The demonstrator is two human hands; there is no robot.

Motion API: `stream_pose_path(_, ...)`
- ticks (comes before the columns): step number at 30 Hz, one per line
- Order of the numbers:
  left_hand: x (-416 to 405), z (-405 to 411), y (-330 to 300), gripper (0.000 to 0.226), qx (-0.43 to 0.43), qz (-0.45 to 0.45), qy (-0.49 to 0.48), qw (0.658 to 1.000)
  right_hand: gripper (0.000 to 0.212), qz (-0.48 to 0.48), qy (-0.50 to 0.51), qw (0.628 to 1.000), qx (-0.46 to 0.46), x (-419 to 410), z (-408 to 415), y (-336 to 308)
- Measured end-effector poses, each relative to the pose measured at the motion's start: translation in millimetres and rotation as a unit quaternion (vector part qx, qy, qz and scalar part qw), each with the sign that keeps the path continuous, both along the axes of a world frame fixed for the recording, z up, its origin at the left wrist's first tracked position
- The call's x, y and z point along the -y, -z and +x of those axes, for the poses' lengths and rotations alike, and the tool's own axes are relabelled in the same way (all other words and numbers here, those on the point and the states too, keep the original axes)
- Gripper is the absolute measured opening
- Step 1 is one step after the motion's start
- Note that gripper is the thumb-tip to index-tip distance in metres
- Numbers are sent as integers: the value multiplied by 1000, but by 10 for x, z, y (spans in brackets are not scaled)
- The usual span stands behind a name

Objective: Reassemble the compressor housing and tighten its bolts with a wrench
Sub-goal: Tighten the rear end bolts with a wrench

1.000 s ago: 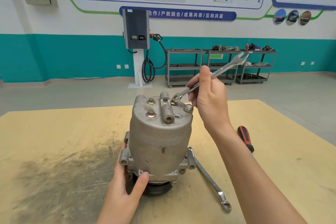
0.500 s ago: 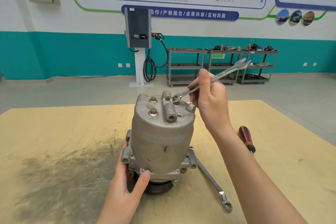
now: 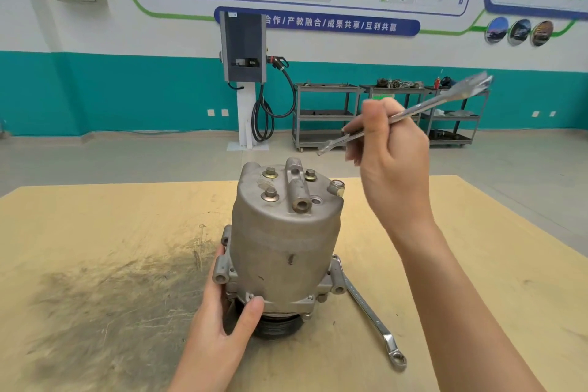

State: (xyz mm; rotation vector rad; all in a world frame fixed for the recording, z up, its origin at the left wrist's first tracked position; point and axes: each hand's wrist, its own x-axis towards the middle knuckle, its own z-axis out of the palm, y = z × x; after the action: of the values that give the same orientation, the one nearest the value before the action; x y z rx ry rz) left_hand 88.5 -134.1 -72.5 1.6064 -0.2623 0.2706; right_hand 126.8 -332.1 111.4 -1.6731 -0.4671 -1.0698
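The grey compressor housing [image 3: 284, 239] stands upright on the wooden table [image 3: 95, 232], pulley end down. Three brass-coloured bolts show on its top: far left [image 3: 270, 173], near left [image 3: 270, 194] and far right [image 3: 310, 175]. My left hand [image 3: 222, 321] grips the housing's lower flange, thumb across the front. My right hand [image 3: 389, 162] holds a silver open-end wrench [image 3: 410, 111] by its shaft. The wrench is blurred and hangs in the air above and to the right of the housing, its lower jaw clear of the bolts.
A second, ring-ended wrench [image 3: 369, 309] lies on the table, running from under the housing's right side toward me. Grey shelf carts [image 3: 324, 114] and a charging post [image 3: 245, 73] stand far off by the teal wall.
My right hand lifted the wrench off the far-right bolt, up and to the right. The left hand and housing stayed put. The red-handled screwdriver is now hidden behind my right forearm.
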Motion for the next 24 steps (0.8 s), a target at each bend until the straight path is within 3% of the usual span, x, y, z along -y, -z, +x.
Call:
stream_pose_path(3,-1,6,7,87,-4,-2,-2,1000,49,101,-78,988,-81,66,79,28)
stream_pose_path(6,-6,0,-2,90,-7,-5,2,1000,50,144,-123,970,-150,73,138,77)
stream_pose_path(9,-8,-1,3,97,-7,-10,8,1000,50,140,-144,962,-183,65,159,102)
stream_pose_path(14,-7,11,27,88,-3,-11,6,1000,48,110,-153,964,-187,57,144,92)
stream_pose_path(24,2,3,-4,105,0,-12,17,1000,50,90,-145,966,-194,80,149,90)
